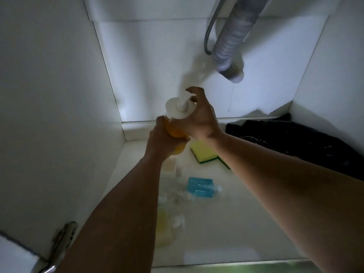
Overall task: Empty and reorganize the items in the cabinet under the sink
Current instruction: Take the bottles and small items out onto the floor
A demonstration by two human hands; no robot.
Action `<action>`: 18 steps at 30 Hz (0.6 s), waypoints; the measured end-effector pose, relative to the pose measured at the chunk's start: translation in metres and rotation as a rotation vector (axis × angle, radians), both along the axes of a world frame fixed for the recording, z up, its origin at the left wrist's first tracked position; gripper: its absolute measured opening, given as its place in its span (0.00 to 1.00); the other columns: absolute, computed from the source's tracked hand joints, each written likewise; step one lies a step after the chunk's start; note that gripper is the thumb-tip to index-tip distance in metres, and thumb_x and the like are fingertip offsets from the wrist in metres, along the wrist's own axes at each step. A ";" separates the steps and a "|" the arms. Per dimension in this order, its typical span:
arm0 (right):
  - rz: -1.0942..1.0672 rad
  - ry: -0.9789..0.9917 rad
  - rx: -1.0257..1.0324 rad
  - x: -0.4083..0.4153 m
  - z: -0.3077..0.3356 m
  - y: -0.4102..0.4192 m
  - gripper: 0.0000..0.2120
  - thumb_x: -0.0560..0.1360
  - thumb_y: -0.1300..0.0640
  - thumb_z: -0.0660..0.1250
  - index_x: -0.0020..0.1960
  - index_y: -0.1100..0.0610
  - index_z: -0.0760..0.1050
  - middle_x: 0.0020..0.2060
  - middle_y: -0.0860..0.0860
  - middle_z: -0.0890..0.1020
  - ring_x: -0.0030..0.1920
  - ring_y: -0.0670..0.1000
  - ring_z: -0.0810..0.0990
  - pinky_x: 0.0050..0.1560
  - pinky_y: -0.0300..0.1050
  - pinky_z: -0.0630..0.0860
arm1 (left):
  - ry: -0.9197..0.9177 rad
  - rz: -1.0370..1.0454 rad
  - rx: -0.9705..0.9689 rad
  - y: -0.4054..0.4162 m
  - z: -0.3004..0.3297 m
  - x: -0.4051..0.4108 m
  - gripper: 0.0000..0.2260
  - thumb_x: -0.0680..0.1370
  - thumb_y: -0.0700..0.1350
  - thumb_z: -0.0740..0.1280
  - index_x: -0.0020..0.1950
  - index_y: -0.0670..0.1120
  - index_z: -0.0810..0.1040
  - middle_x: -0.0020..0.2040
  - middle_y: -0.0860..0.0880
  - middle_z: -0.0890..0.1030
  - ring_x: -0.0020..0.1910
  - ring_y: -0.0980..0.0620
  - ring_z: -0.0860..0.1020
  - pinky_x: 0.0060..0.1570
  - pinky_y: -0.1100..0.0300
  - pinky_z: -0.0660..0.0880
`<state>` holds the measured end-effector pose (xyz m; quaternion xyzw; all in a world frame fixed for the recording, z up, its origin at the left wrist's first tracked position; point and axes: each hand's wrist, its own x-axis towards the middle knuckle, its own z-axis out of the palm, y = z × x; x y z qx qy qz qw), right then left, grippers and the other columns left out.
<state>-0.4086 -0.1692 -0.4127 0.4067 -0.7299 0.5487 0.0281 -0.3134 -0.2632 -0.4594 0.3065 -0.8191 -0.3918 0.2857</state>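
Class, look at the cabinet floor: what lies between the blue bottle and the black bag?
In the head view, only the person's right forearm crosses between the blue bottle and black bag.

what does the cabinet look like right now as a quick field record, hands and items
place: inside the cabinet under the sink
left hand: grips the body of the orange pump bottle
right hand: fingers curled at the bottle's white pump
bottle: held up above the cabinet floor
floor items: yellow-green sponge, blue bottle lying down
right corner: black bag
overhead: grey drain hose
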 end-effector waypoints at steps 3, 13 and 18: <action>0.019 -0.017 -0.052 0.024 0.028 0.023 0.46 0.59 0.44 0.83 0.71 0.44 0.63 0.60 0.46 0.77 0.59 0.48 0.77 0.57 0.47 0.79 | 0.061 0.034 -0.007 0.022 0.029 0.023 0.35 0.62 0.55 0.82 0.61 0.53 0.67 0.53 0.53 0.78 0.52 0.48 0.78 0.46 0.51 0.78; 0.098 -0.141 0.130 0.172 0.085 0.123 0.42 0.53 0.36 0.82 0.63 0.46 0.74 0.54 0.41 0.82 0.54 0.45 0.80 0.57 0.49 0.81 | 0.091 0.136 0.093 0.138 0.083 0.179 0.40 0.62 0.57 0.82 0.69 0.52 0.69 0.62 0.52 0.80 0.59 0.49 0.79 0.54 0.57 0.75; 0.127 -0.172 0.151 0.246 0.075 0.170 0.45 0.53 0.33 0.81 0.65 0.49 0.74 0.55 0.43 0.83 0.55 0.45 0.81 0.56 0.48 0.81 | 0.055 0.137 0.183 0.189 0.067 0.257 0.42 0.63 0.54 0.83 0.71 0.50 0.66 0.61 0.53 0.77 0.57 0.51 0.77 0.51 0.58 0.73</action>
